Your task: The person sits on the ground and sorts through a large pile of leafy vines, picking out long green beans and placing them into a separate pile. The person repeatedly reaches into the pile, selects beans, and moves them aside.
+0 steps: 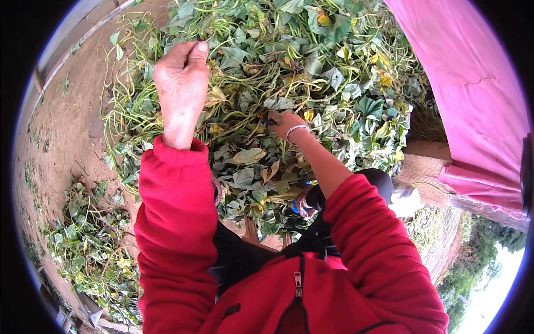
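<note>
A large heap of leafy green vines (250,87), with some yellow and brown leaves, lies before me. My left hand (182,79) is raised over the heap's left part, its fingers curled and the thumb on top; whether anything is in it is hidden. Lower and to the right, my right hand (287,125), with a silver bangle (296,131) at the wrist, reaches into the middle of the heap. Its fingertips are among the leaves, under a grey-green leaf (278,103), and what they touch is partly hidden.
A smaller pile of vines (94,246) lies on the bare earth ground (66,133) at the left. Pink cloth (471,75) hangs at the right over a wooden beam (423,171). My feet are at the near edge of the heap, with wooden legs of a seat (251,229) between my knees.
</note>
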{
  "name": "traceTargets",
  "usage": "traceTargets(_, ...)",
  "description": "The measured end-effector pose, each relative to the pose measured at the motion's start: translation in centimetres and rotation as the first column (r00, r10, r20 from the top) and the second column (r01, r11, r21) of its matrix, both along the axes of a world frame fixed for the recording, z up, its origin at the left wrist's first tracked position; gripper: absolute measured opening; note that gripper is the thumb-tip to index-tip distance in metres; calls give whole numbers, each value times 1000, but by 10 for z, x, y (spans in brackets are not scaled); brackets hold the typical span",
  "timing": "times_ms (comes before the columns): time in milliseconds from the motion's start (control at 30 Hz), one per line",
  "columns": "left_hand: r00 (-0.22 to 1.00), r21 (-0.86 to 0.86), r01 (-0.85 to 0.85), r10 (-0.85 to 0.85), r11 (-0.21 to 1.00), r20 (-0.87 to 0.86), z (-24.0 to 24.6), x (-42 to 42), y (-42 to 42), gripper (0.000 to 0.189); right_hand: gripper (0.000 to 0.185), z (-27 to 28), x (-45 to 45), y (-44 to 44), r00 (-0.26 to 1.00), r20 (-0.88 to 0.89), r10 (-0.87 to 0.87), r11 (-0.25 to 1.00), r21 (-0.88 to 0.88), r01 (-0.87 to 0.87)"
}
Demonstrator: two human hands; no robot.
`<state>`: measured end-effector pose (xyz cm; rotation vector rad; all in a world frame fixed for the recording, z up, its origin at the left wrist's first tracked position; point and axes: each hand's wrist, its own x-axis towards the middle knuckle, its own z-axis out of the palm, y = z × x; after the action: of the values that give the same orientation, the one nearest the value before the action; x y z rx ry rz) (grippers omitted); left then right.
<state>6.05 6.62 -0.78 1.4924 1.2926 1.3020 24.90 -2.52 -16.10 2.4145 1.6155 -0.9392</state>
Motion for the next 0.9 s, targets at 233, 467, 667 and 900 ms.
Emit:
traceTargets(233, 999, 2, -7, 7, 1000, -33, -3, -13, 7, 19, 25, 1, 26, -16, 932, -360, -41, 971, 204, 122)
traceTargets(467, 992, -77, 97, -103, 992, -72, -1, -8, 1, 17, 22, 129, 58, 2, 668, -725, -166, 859, 226, 459)
traceTargets(667, 880, -193, 441, -464, 877, -98, -12, 11, -9, 18, 20, 164, 67, 0, 265, -951, -156, 694, 86, 715)
traceTargets(900, 600, -206, 650, -660, 731, -451, -30, 23, -34, 27, 60, 143, 67, 9, 729, -682, -65, 796, 405, 450)
